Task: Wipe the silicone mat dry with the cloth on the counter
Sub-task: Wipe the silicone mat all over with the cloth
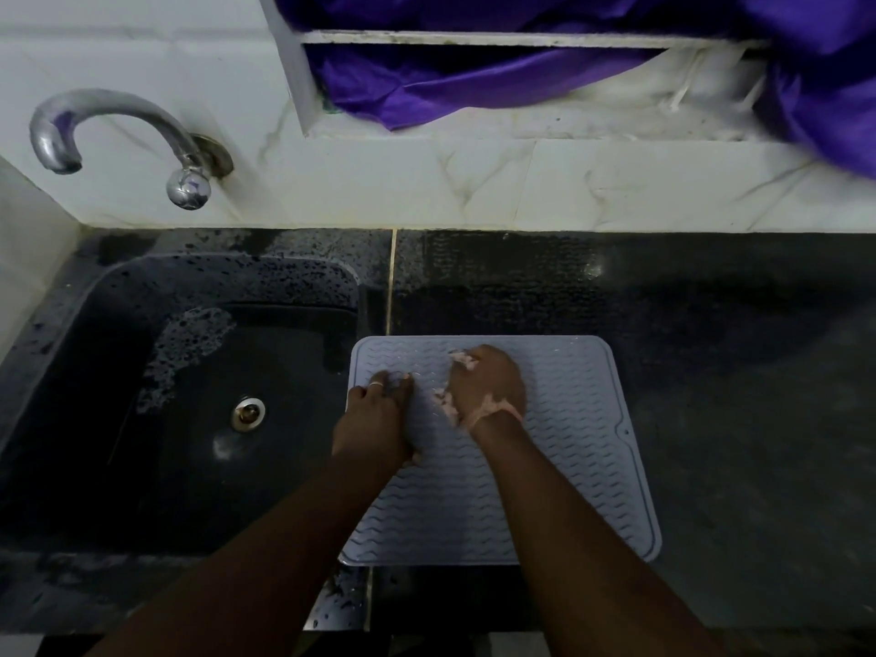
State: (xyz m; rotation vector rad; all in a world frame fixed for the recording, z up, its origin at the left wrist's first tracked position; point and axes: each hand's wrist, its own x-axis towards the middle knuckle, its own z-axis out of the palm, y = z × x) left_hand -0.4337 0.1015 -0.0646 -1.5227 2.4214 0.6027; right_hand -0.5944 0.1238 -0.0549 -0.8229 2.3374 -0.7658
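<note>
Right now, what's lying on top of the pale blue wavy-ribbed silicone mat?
Both hands rest on the pale blue wavy-ribbed silicone mat: the left hand presses near its left edge, and the right hand covers a pale pinkish cloth. Only scraps of cloth show; the rest is hidden.

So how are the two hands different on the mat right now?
The left hand rests near the mat's left edge with fingers spread and holds nothing; the right hand sits nearer the middle, bunched over a pale cloth. The left hand wears a ring; none shows on the right. Both touch the mat.
</note>
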